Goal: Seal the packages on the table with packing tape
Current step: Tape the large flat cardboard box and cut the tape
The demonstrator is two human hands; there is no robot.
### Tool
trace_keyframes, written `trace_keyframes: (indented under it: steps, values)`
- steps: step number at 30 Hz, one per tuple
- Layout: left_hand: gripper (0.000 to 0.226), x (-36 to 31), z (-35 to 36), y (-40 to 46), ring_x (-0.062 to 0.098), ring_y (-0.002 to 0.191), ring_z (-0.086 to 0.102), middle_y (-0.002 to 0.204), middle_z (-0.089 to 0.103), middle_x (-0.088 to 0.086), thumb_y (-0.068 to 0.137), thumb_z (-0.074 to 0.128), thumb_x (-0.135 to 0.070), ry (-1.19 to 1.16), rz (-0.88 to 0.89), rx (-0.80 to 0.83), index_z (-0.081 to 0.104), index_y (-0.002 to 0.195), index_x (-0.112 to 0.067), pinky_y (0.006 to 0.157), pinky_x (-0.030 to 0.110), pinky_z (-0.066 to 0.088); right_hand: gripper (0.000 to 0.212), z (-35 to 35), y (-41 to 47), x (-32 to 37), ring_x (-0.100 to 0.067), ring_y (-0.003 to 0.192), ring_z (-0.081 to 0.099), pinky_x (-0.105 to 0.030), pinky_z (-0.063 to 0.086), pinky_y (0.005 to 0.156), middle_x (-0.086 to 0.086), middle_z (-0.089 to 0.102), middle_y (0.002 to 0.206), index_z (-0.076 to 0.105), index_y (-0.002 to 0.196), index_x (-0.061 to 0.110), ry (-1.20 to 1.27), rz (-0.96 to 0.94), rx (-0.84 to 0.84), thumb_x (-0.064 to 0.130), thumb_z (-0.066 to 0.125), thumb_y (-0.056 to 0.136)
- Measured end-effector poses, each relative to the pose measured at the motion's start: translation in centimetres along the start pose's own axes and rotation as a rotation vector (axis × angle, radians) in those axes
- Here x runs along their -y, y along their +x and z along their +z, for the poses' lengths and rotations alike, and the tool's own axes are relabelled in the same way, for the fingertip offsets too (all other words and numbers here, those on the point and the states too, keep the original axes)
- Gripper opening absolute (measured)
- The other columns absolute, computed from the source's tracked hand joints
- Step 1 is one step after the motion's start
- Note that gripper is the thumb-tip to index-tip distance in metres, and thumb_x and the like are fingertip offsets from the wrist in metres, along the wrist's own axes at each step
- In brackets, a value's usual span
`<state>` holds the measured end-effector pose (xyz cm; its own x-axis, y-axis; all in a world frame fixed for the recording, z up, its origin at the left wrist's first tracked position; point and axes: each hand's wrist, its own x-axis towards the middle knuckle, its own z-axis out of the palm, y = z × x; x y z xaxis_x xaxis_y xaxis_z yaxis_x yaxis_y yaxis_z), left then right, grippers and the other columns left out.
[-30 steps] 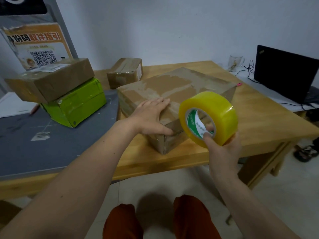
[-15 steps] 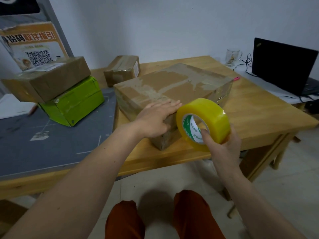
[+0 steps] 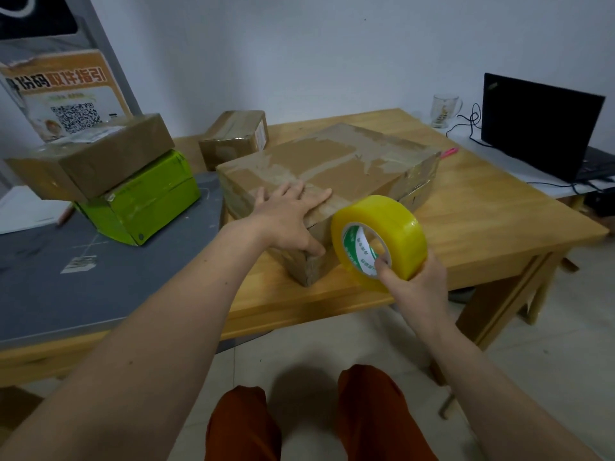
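From the head view, the left hand lies flat and open on the big box at the table front, while the right hand grips the tape roll beside its near corner. Tape could stick crooked if the box slides.

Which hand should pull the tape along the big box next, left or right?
Right, probably. The right hand already grips the tape roll beside the box's near corner, thumb through its core. The left hand lies flat on the box top, steadying it.
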<state>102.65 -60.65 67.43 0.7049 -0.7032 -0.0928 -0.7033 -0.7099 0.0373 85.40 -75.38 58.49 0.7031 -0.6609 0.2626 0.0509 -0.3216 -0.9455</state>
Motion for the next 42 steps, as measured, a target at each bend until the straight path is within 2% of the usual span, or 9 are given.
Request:
trace_keyframes:
  steps: [10, 16, 21, 26, 28, 33, 35, 39, 42]
  values:
    - [0.106, 0.8, 1.0, -0.3, 0.023, 0.150, 0.007, 0.164, 0.008, -0.001, 0.069, 0.069, -0.071, -0.049, 0.020, -0.159, 0.013, 0.154, -0.042, 0.119, 0.051, 0.001, 0.031, -0.5, 0.1, 0.3, 0.000, 0.073, 0.066, -0.011, 0.048, 0.053, 0.005, 0.067, 0.088, 0.064, 0.099, 0.017, -0.028, 0.025, 0.067, 0.022, 0.080, 0.073]
    - [0.096, 0.6, 1.6, -1.0, 0.021, 0.148, 0.014, 0.163, 0.018, -0.002, 0.072, 0.068, -0.068, -0.109, 0.014, -0.262, 0.023, 0.152, -0.040, 0.119, 0.046, 0.006, 0.031, -0.7, -0.4, 0.0, -0.014, 0.073, 0.067, -0.022, 0.050, 0.054, 0.001, 0.067, 0.086, 0.061, 0.096, 0.022, -0.035, 0.056, 0.075, 0.022, 0.081, 0.071]
    - [0.092, 0.4, 1.0, -1.3, 0.021, 0.149, 0.013, 0.163, 0.018, -0.002, 0.075, 0.065, -0.069, -0.123, 0.009, -0.230, 0.024, 0.152, -0.039, 0.119, 0.045, 0.006, 0.043, -0.5, -0.6, -0.1, -0.020, 0.088, 0.065, -0.037, 0.057, 0.068, -0.005, 0.065, 0.099, 0.060, 0.109, 0.016, -0.092, 0.095, 0.067, 0.022, 0.082, 0.072]
    - [0.078, 1.6, 0.5, -2.0, 0.019, 0.147, 0.021, 0.159, 0.028, -0.004, 0.084, 0.042, -0.075, -0.774, -0.056, -0.341, 0.033, 0.150, -0.035, 0.119, 0.047, 0.016, 0.055, -0.7, -0.4, 0.0, -0.009, 0.086, 0.057, -0.023, 0.044, 0.059, 0.005, 0.054, 0.097, 0.040, 0.112, 0.023, -0.056, 0.166, 0.040, 0.020, 0.080, 0.075]
    - [0.067, 3.1, 0.4, -0.9, 0.020, 0.147, 0.021, 0.158, 0.029, -0.002, 0.094, 0.039, -0.065, -0.770, -0.195, -0.496, 0.036, 0.150, -0.029, 0.119, 0.049, 0.019, 0.059, -0.3, -0.4, 0.0, -0.008, 0.084, 0.055, -0.024, 0.043, 0.058, 0.006, 0.051, 0.095, 0.035, 0.114, 0.023, -0.034, 0.216, 0.017, 0.017, 0.079, 0.075]
    - [0.071, 8.4, 0.4, 2.8, 0.030, 0.148, 0.018, 0.161, 0.020, 0.007, 0.093, 0.050, -0.059, -0.686, -0.451, -0.423, 0.032, 0.152, -0.023, 0.119, 0.050, 0.019, 0.052, -0.5, 1.6, 0.8, -0.008, 0.077, 0.054, -0.014, 0.040, 0.042, 0.002, 0.050, 0.093, 0.036, 0.112, 0.019, -0.079, 0.227, 0.065, 0.014, 0.076, 0.079]
    - [0.075, 10.5, 0.5, 4.1, 0.032, 0.145, 0.024, 0.160, 0.020, 0.008, 0.089, 0.057, -0.059, -0.731, -0.478, -0.365, 0.033, 0.151, -0.024, 0.118, 0.049, 0.024, 0.049, -0.5, 2.8, 1.1, -0.010, 0.078, 0.053, -0.021, 0.042, 0.048, 0.001, 0.049, 0.094, 0.037, 0.114, 0.018, -0.089, 0.206, 0.057, 0.016, 0.073, 0.081]
    - [0.059, 13.0, 0.0, 6.7, 0.030, 0.125, 0.047, 0.138, 0.047, 0.010, 0.085, 0.069, -0.049, -0.733, -0.439, -0.441, 0.055, 0.131, -0.015, 0.108, 0.046, 0.040, 0.042, 0.8, 5.0, 1.2, -0.012, 0.080, 0.052, -0.035, 0.047, 0.062, 0.004, 0.049, 0.091, 0.041, 0.110, 0.019, -0.104, 0.229, -0.019, 0.017, 0.071, 0.082]
    - [0.055, 14.7, -0.9, 8.5, 0.024, 0.113, 0.052, 0.123, 0.056, 0.005, 0.079, 0.073, -0.051, -0.644, -0.430, -0.434, 0.064, 0.114, -0.010, 0.098, 0.042, 0.046, 0.036, 1.6, 6.4, 0.5, -0.017, 0.082, 0.054, -0.035, 0.044, 0.063, 0.004, 0.052, 0.091, 0.047, 0.108, 0.020, -0.078, 0.274, -0.073, 0.014, 0.070, 0.081]
